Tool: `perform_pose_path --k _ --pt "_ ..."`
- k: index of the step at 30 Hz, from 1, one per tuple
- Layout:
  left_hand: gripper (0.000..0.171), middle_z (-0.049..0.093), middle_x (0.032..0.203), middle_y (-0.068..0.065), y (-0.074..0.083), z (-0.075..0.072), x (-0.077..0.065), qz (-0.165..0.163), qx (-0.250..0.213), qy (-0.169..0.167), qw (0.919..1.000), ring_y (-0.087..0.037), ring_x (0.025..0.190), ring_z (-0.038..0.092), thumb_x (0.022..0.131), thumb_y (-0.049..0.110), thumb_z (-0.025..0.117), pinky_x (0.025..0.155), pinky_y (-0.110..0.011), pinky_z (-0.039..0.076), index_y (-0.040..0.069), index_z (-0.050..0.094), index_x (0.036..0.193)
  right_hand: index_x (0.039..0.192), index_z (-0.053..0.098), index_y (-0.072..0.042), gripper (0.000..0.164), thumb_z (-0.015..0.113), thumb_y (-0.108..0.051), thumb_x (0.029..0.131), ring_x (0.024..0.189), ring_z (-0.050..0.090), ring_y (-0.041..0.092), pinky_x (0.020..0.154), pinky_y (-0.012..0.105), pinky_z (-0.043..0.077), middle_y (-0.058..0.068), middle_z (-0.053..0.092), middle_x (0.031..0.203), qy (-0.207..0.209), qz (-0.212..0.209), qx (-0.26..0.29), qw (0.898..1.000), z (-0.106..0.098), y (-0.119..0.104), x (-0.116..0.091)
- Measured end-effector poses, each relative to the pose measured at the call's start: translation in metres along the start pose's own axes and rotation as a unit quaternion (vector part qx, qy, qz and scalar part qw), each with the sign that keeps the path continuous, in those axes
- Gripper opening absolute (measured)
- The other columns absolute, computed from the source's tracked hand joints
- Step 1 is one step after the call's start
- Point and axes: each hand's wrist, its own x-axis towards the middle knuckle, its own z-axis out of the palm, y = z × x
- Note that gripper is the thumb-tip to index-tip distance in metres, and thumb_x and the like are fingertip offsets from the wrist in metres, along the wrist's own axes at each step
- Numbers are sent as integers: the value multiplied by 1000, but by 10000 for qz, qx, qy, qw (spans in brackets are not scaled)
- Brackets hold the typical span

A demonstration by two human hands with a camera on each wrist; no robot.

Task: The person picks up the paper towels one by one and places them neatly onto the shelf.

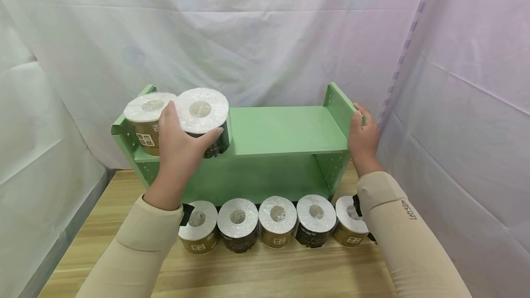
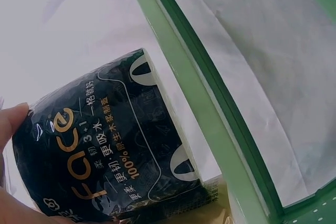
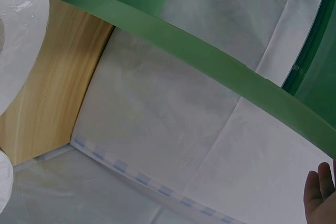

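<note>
My left hand (image 1: 180, 151) grips a black-wrapped toilet paper roll (image 1: 217, 110), thumb on its near side. The roll is close over the left part of the green shelf's (image 1: 285, 128) upper board. Gold "face" lettering shows on its wrapper in the left wrist view, with a gap between the roll and the shelf edge. Left of it, a brown-wrapped roll (image 1: 145, 139) stands upright against the shelf's left side panel. At the other end, my right hand (image 1: 364, 141) holds the top edge of the right side panel (image 1: 340, 107); its fingers (image 3: 313, 190) show at the right wrist view's corner.
Several upright toilet rolls, brown and black alternating, line the wooden table (image 1: 265, 275) before the shelf, with a brown one (image 1: 198, 229) leftmost. The shelf's lower compartment (image 1: 248, 176) opens behind them. White cloth (image 1: 248, 40) hangs behind and on both sides.
</note>
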Motion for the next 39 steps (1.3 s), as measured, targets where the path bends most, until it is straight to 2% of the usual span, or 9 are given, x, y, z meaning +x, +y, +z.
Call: perform_pose_path --k 3,6,9,14,20,23,27,34,39 --pt "110 14 159 -12 0 1 2 -36 7 -10 10000 -26 144 20 76 34 81 115 -47 23 4 10 155 140 52 -20 49 31 -37 100 79 47 22 72 33 40 15 61 122 -20 12 61 10000 0 -1 0" --pt "110 14 158 -13 0 2 3 -61 28 -27 10000 -26 143 20 76 34 80 115 -47 24 4 9 155 140 53 -18 48 32 -37 100 98 50 25 84 38 42 8 53 140 -49 8 139 9999 0 -1 0" --pt "110 15 158 -13 1 3 4 -59 27 -36 10000 -27 144 19 76 34 80 115 -48 24 4 9 154 140 53 -18 49 32 -37 100 98 50 25 84 38 42 8 53 140 -58 18 167 9998 0 -1 0" --pt "110 14 158 -14 1 5 6 -63 42 -65 9999 -27 144 19 76 34 80 115 -48 24 3 9 154 140 52 -19 49 31 -37 100 80 45 22 71 31 39 9 56 135 -47 48 144 9999 0 -2 -1" --pt "109 15 158 -14 0 7 8 -125 33 -78 9999 -27 143 20 76 34 79 114 -48 25 4 9 154 140 52 -16 49 31 -36 100 102 50 25 88 40 41 6 50 143 -79 -29 168 9998 0 -2 -1" --pt "109 15 158 -14 1 8 9 -116 3 -60 9999 -27 143 21 77 34 79 114 -47 25 4 10 154 140 52 -17 49 31 -35 101 91 50 24 81 36 42 10 56 134 -52 -21 165 9998 0 -3 -2" --pt "108 17 157 -14 1 9 11 -78 -9 -37 10000 -26 142 22 76 33 79 115 -46 25 5 10 155 141 52 -18 49 30 -37 100 74 43 20 69 29 37 11 59 127 -48 10 143 9999 0 -3 -2" --pt "107 19 156 -14 1 10 12 -72 -17 -12 10000 -26 141 23 76 33 79 115 -44 25 4 12 154 140 53 -15 50 31 -35 100 96 49 25 82 37 39 7 52 140 -39 -67 220 9997 1 -3 -2" --pt "108 17 157 -15 2 12 14 -131 68 -76 9999 -27 143 20 77 34 79 115 -45 24 3 11 154 140 53 -16 49 31 -35 100 91 47 25 79 33 38 8 54 138 -28 -60 223 9997 1 -3 -3"
